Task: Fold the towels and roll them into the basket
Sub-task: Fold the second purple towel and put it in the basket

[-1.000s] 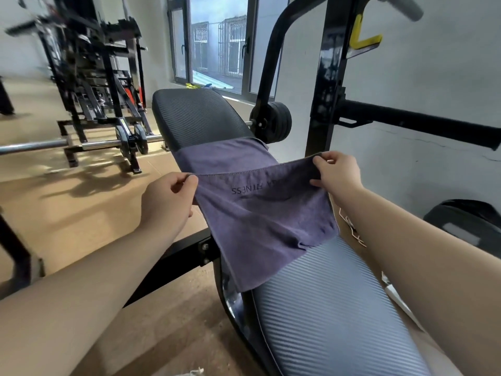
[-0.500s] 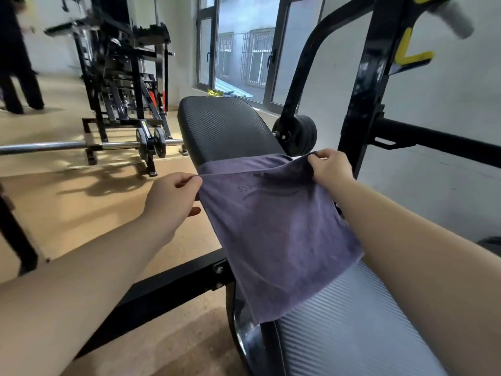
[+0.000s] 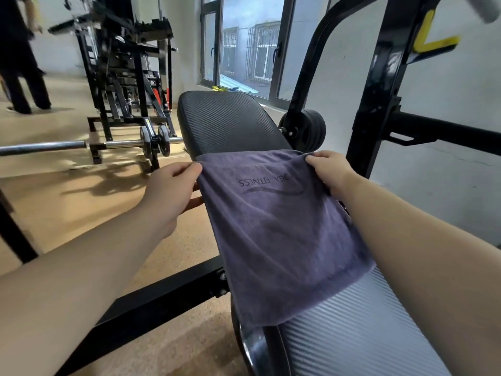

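Observation:
A purple-grey towel [image 3: 282,234] with dark lettering lies folded in two along a black weight bench [image 3: 230,120]. My left hand [image 3: 170,188] pinches its far left corner. My right hand [image 3: 329,169] pinches the far right corner. The upper layer's far edge sits almost over the lower layer's far edge. The near fold hangs off the bench's left side. No basket is in view.
The black rack upright [image 3: 376,99] stands just right of my right hand, with a weight plate [image 3: 311,130] behind the bench. A barbell [image 3: 81,144] and a black machine [image 3: 127,77] stand on the floor at left. A person in black [image 3: 19,58] is at the far left.
Both hands carried the towel's held edge away from me along the bench, laying the upper layer flat over the lower one. The view tilted downward.

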Demonstrator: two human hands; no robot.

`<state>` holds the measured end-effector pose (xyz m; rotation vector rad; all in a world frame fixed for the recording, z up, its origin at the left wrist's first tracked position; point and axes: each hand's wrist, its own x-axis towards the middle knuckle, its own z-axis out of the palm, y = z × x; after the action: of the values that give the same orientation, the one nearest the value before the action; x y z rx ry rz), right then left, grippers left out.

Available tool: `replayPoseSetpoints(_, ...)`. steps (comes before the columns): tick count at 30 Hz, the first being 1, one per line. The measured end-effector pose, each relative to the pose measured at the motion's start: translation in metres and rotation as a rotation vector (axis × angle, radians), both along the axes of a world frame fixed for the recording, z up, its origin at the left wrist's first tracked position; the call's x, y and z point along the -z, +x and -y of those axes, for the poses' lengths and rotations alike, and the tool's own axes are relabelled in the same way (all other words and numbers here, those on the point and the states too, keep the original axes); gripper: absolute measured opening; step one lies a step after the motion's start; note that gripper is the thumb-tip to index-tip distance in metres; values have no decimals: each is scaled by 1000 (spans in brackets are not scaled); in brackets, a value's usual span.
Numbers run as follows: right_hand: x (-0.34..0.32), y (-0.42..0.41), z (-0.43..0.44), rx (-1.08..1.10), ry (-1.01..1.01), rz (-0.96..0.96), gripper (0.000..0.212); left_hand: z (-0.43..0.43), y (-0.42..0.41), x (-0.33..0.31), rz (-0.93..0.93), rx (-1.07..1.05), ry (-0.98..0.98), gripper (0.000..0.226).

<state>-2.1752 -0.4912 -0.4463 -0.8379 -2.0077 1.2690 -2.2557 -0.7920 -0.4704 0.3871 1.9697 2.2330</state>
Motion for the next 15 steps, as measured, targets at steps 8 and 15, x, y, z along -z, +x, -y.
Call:
replayPoseSetpoints(8,2,-3,-2,-139,-165,32,8,-5,-1,-4,-161,-35,-114,13)
replayPoseSetpoints(15,-3,1,0,-88,-211,-21,15,-10,0,-10,-195,-66,-94,17)
